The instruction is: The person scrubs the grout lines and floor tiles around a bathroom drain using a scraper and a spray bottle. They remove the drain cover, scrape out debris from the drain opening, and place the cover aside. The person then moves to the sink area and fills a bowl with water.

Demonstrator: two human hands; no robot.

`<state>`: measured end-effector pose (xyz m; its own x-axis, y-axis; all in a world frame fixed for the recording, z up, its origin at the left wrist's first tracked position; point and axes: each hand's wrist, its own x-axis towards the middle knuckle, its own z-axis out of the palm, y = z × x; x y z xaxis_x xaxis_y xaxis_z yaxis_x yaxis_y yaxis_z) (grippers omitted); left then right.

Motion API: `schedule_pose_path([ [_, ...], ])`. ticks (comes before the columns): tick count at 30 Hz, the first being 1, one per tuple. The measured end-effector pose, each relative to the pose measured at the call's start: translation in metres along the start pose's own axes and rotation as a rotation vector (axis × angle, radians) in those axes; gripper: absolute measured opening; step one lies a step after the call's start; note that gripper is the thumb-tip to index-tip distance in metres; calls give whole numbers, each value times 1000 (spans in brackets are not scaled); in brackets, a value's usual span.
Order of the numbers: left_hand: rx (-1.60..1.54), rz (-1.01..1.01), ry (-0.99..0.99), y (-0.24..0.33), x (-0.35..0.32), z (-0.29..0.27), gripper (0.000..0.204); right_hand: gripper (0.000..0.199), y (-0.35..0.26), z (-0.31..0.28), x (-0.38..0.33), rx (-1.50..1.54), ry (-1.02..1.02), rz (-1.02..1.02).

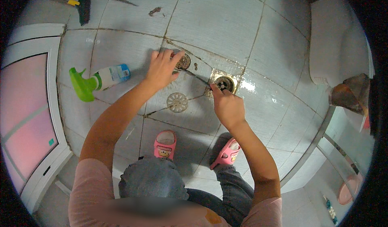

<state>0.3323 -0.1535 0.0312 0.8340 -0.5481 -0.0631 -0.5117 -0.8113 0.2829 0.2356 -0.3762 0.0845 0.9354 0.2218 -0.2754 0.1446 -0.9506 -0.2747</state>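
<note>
My left hand (161,69) is curled at the left edge of a dirty, brown round drain piece (184,61), holding it with the fingers above and the thumb below. A thin dark rod (196,78) runs from that piece to my right hand (228,106), whose closed fingers pinch its near end. What kind of tool it is does not show. Just beyond my right fingertips is a square metal floor drain (225,81) with a dark round opening. A round slotted drain cover (177,102) lies on the tiles between my forearms.
A spray bottle (109,76) with a green trigger head lies left of my left hand. A squeegee (84,7) is at the far left, beside a white-framed door (54,85). Pink slippers (165,144) are on my feet. A white fixture (335,41) stands at the right.
</note>
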Motion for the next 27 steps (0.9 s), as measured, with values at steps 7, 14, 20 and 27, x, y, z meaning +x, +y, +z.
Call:
schedule_pose_path([
  [7, -17, 6, -19, -1, 1, 0, 65, 25, -12, 6, 8, 207, -4, 5],
  [14, -25, 38, 28, -3, -2, 3, 64, 25, -1, -12, 7, 140, -81, 38],
  [20, 11, 74, 14, 1, -2, -2, 62, 23, 3, -11, 14, 156, -97, 48],
  [27, 22, 112, 54, 0, -2, 0, 61, 22, 4, -15, 11, 166, -8, -32],
])
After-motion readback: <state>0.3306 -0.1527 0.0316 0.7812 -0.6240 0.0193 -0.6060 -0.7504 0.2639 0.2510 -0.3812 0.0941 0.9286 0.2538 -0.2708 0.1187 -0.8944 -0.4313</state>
